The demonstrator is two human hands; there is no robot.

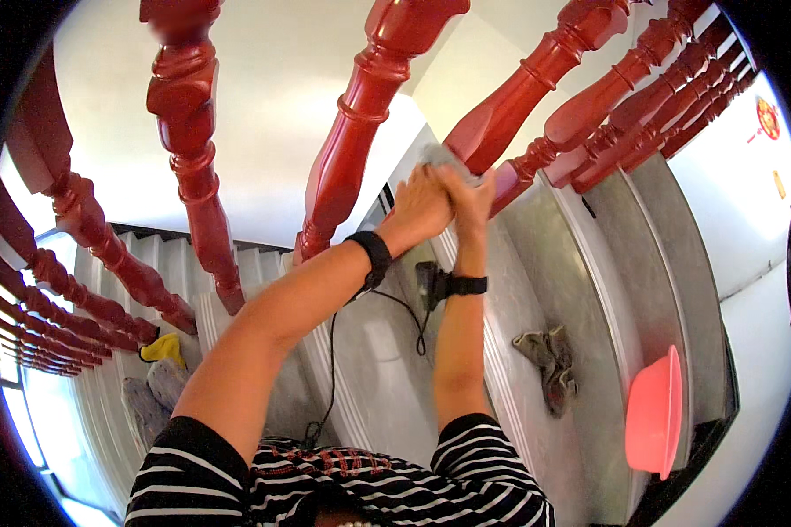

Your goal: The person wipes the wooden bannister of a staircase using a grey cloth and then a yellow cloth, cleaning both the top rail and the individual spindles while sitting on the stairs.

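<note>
A grey cloth, blurred by motion, is pressed against the lower part of a glossy red turned baluster. My left hand and my right hand meet at this baluster, side by side, with fingers bent over the cloth. The cloth's far end shows just above my knuckles, and my hands hide the rest. Each of my wrists wears a black band, the left band and the right band, with a thin black cord hanging between them.
Grey stair treads with pale ridged edges run beneath my arms. A pink basin stands on the steps at the right; dark crumpled gloves or cloths lie nearer. More balusters line the left, close to a yellow item.
</note>
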